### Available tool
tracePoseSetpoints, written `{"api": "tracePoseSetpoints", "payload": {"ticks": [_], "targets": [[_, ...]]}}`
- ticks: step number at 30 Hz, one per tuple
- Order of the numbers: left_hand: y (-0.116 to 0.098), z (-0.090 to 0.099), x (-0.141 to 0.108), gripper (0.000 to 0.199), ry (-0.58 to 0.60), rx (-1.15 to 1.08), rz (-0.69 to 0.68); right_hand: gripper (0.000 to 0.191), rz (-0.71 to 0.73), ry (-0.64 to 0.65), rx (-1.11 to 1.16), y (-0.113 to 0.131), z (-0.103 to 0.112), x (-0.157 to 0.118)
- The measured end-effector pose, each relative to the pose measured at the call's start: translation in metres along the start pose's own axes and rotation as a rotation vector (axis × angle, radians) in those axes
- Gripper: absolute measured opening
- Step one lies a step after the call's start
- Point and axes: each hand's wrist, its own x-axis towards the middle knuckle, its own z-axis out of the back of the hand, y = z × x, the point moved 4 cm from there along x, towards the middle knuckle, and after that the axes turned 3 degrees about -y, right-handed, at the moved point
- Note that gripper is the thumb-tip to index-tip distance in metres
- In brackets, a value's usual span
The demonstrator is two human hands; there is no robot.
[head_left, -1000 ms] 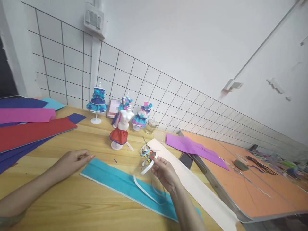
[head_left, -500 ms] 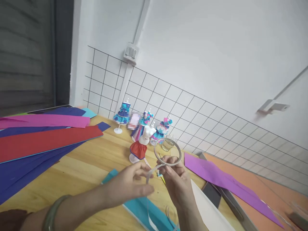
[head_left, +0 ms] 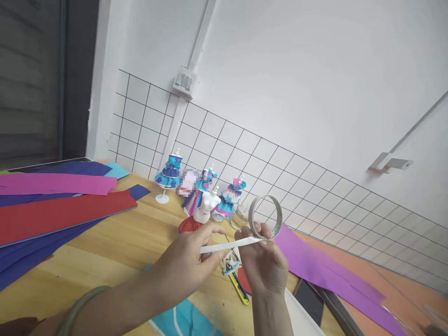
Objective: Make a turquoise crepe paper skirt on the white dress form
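My right hand (head_left: 268, 261) holds a narrow roll of white tape (head_left: 251, 217) upright by its lower rim. A white strip (head_left: 238, 243) runs from the bottom of the roll to my left hand (head_left: 194, 252), which pinches its free end between thumb and fingers. Behind my left hand stands a small white dress form (head_left: 209, 204) in a red skirt (head_left: 188, 224), partly hidden by that hand. Below the strip, a yellow cutter (head_left: 241, 290) lies on the table beside a small white and blue piece (head_left: 230, 264).
Three small dressed forms (head_left: 170, 172) stand at the back near a glass jar (head_left: 240, 217). Red (head_left: 70, 212), pink and blue sheets cover the left. Teal material (head_left: 189, 319) lies in front. A purple sheet (head_left: 325, 275) and dark phone-like object (head_left: 310, 298) are at right.
The roll has turned upright and shifted right. The strip, which hung down loosely, is now stretched between my hands. The cutter shows more fully, and the view has shifted slightly.
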Motion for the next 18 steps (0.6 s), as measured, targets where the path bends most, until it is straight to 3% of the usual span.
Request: {"api": "tracePoseSetpoints", "payload": {"ticks": [5, 7, 14, 18], "targets": [[0.008, 0.005, 0.005, 0.027, -0.134, 0.503, -0.362, 0.018, -0.024, -0.032, -0.070, -0.013, 0.008, 0.011], [0.010, 0.008, 0.005, 0.027, -0.159, 0.604, -0.425, 0.018, -0.025, -0.052, -0.095, -0.017, 0.010, 0.013], [0.003, 0.010, 0.007, 0.017, -0.170, 0.621, -0.489, 0.016, -0.071, 0.000, -0.207, -0.030, 0.003, 0.010], [-0.003, 0.012, 0.005, 0.026, -0.123, 0.539, -0.496, 0.015, -0.091, 0.044, -0.264, -0.024, 0.003, 0.007]]}}
